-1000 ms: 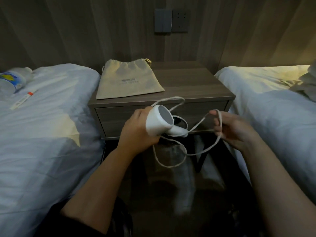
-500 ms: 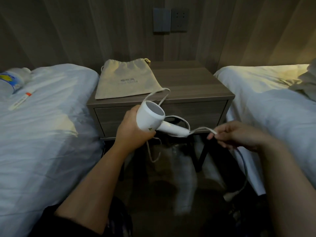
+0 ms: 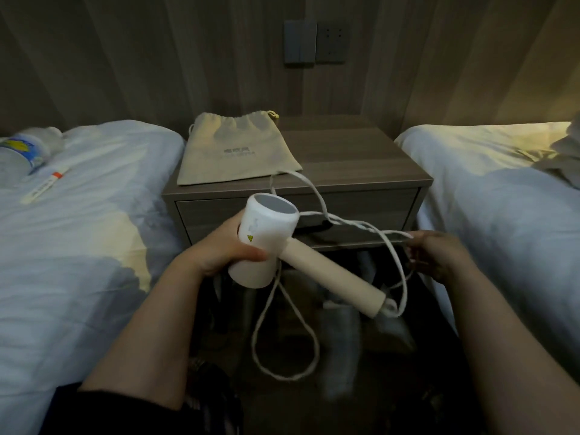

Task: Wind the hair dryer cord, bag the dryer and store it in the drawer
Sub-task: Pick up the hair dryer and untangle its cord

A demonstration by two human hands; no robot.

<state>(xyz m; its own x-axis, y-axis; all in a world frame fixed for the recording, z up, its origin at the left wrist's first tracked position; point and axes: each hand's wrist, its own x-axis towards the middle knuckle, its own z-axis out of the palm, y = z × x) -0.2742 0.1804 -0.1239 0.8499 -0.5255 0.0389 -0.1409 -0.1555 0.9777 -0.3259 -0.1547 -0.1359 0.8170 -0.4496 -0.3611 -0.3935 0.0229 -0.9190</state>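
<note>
A white hair dryer [image 3: 266, 243] is held in front of the nightstand, its barrel gripped by my left hand [image 3: 221, 249] and its handle pointing down to the right. Its white cord [image 3: 285, 350] hangs in a loose loop below the dryer and arcs up over the nightstand edge. My right hand [image 3: 439, 255] pinches a run of the cord to the right of the handle. A beige drawstring bag [image 3: 233, 150] lies flat on the nightstand top. The drawer [image 3: 376, 208] below it appears closed.
The wooden nightstand [image 3: 361, 164] stands between two white beds [image 3: 78, 233]. A water bottle [image 3: 18, 153] and a small tube [image 3: 44, 188] lie on the left bed. Crumpled cloth [image 3: 565, 152] sits on the right bed. Wall switches [image 3: 315, 42] are above.
The dryer has come nearer and tilted, its handle now pointing down to the right. The cord has swung out into a large loop below it. My right hand still holds the cord, slightly farther right.
</note>
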